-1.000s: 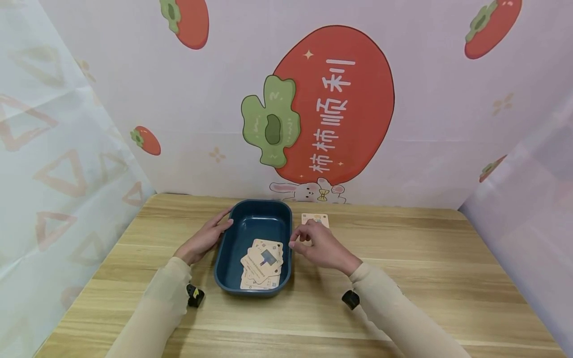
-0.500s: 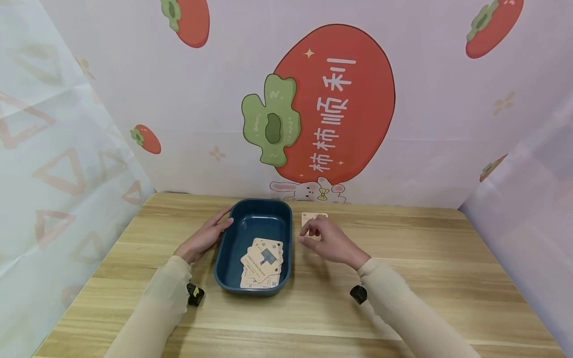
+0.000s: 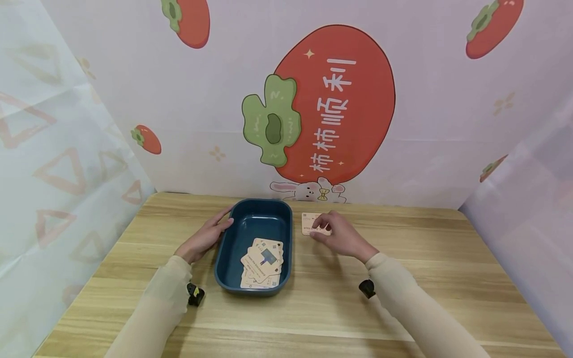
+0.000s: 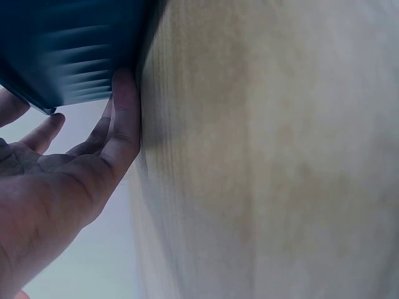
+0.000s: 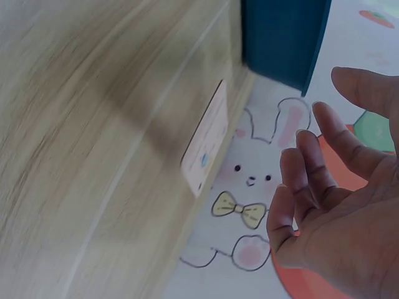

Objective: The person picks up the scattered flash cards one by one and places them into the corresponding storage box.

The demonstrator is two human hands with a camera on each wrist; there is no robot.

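Observation:
My left hand holds the left side of a dark blue tray, thumb at the rim and fingers along the outer wall. The left wrist view shows those fingers against the ribbed blue side. To the right of the tray, my right hand hovers over the table with loosely bent fingers and nothing between them. Just beyond its fingertips a pale printed card lies flat, partly covered by the hand in the head view. The right wrist view shows this card near the table's back edge, apart from the fingers.
Several printed cards lie overlapping in the near end of the tray. The wooden table extends to both sides. Behind it stands a backdrop with persimmon and rabbit drawings.
My right hand has moved right and slightly back, away from the tray's rim towards the loose card. More of that card's left part shows. The left hand and tray have stayed put.

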